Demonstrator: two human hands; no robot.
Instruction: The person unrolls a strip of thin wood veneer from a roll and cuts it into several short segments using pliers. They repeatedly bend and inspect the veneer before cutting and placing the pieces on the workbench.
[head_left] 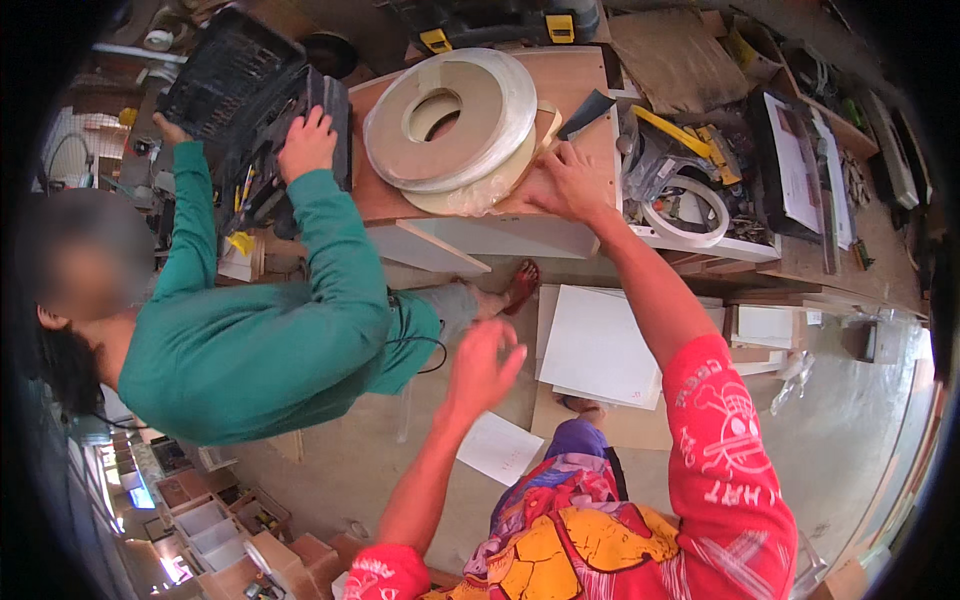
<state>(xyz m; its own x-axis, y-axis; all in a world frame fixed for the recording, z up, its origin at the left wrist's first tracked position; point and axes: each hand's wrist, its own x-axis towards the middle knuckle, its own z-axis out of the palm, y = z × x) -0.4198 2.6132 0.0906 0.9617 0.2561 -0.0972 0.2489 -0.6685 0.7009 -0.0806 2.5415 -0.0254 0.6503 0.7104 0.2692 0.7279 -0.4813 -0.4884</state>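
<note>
My right hand (574, 186) reaches forward to the wooden bench top (590, 75). Its fingers are spread at the edge of the stacked rolls of edge banding (385, 150), and I see nothing held in it. Close to those fingertips lies a dark flat strip (587, 113). My left hand (484, 366) hangs in the air above the floor, empty, its fingers loosely bent and the thumb apart. On the bench, the upper roll is wide, pale and ring-shaped, with a hole in its middle; a cream roll partly shows beneath it.
At left a co-worker in a green top (270, 350) has both hands at an open black tool case (240, 80). A tray of tools at right holds a yellow-handled tool (690, 140) and a white tape ring (690, 212). White panels (600, 340) lie on the floor.
</note>
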